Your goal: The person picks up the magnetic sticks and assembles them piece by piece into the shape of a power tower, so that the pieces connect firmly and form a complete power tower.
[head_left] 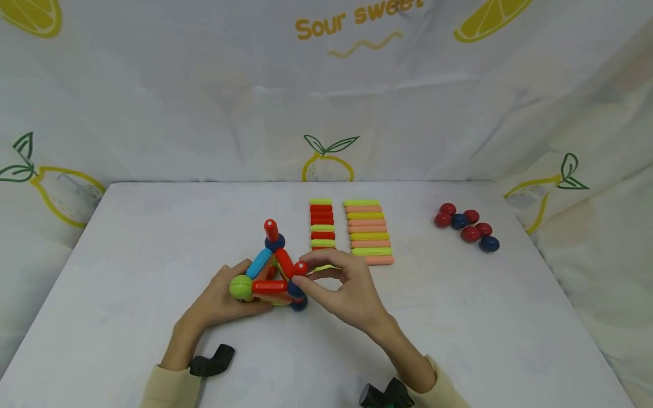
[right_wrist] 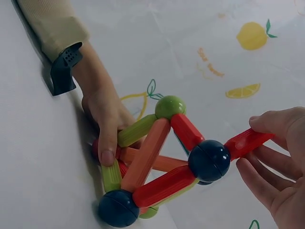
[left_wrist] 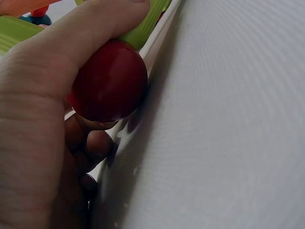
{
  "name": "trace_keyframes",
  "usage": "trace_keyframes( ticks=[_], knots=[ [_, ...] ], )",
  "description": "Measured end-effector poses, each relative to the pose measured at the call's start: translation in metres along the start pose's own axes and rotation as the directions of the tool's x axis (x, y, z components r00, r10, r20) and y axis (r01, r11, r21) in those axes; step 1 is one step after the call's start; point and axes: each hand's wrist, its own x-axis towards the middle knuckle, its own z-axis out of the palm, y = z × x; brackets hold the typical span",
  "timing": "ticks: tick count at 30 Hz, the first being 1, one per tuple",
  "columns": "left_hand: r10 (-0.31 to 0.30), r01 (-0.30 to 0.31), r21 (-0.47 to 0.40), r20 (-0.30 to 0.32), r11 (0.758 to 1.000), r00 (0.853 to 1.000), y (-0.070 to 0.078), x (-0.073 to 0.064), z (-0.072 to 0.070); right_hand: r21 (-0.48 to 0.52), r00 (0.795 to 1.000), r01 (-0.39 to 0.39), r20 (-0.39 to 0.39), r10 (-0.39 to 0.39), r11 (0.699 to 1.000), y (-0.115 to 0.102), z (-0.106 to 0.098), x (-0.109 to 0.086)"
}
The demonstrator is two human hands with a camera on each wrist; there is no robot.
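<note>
A framework of coloured building sticks and balls (head_left: 269,286) stands in front of me, with a green ball (right_wrist: 170,107) and blue balls at its corners. My left hand (head_left: 227,292) grips it low on the left; its thumb lies over a green stick (right_wrist: 112,175), beside a red ball (left_wrist: 110,81) at the base. With thumb and fingers my right hand (right_wrist: 283,160) pinches a red stick (right_wrist: 245,143), whose other end meets a blue ball (right_wrist: 208,160). Another red stick (head_left: 271,229) points up from the far blue ball (head_left: 274,242).
Behind the framework lie two columns of loose sticks, one mostly red and green (head_left: 322,215), the other orange, yellow and green (head_left: 368,229). Several red and blue balls (head_left: 470,233) sit at the right of the white table (head_left: 127,238). A lemon-print cloth (head_left: 204,102) hangs behind.
</note>
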Motion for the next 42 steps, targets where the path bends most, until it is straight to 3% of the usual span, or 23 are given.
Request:
trace_keyframes(
  ticks=[4,10,17,21,24,29,33,37,42],
  knots=[
    [0.01,-0.01,-0.009,0.001,1.0,1.0,0.001,0.001,-0.001,0.016,0.998,0.052,0.029,-0.052,0.999,0.002,0.001,0.0],
    [0.012,-0.012,-0.011,-0.001,1.0,1.0,0.002,0.001,-0.001,0.015,0.997,0.059,0.041,-0.06,0.998,0.003,0.003,-0.001],
    [-0.008,0.008,0.007,-0.058,1.0,0.998,0.001,0.002,0.001,-0.125,0.997,0.058,0.049,-0.052,0.99,0.01,-0.014,0.002],
    [-0.058,0.057,-0.008,-0.052,0.998,0.997,0.002,0.002,-0.001,-0.206,1.0,-0.011,0.022,0.016,0.979,0.023,-0.026,0.006],
    [-0.115,0.115,-0.026,0.024,0.993,0.993,0.006,-0.001,-0.007,-0.319,0.993,-0.088,0.042,0.107,0.944,0.036,-0.029,0.006],
    [-0.158,0.163,-0.023,0.147,0.986,0.977,0.008,-0.007,-0.018,-0.528,0.964,-0.142,0.118,0.238,0.837,0.052,-0.025,0.003],
    [-0.122,0.123,-0.005,0.129,0.992,0.984,0.007,-0.008,-0.019,-0.614,0.946,-0.139,0.15,0.288,0.777,0.056,-0.021,0.002],
    [-0.079,0.078,0.017,0.075,0.997,0.994,0.007,-0.01,-0.017,-0.638,0.937,-0.149,0.152,0.313,0.755,0.057,-0.017,0.002],
    [-0.083,0.084,-0.01,0.083,0.996,0.993,0.007,-0.01,-0.016,-0.659,0.929,-0.161,0.15,0.338,0.734,0.058,-0.014,0.003]
  ],
)
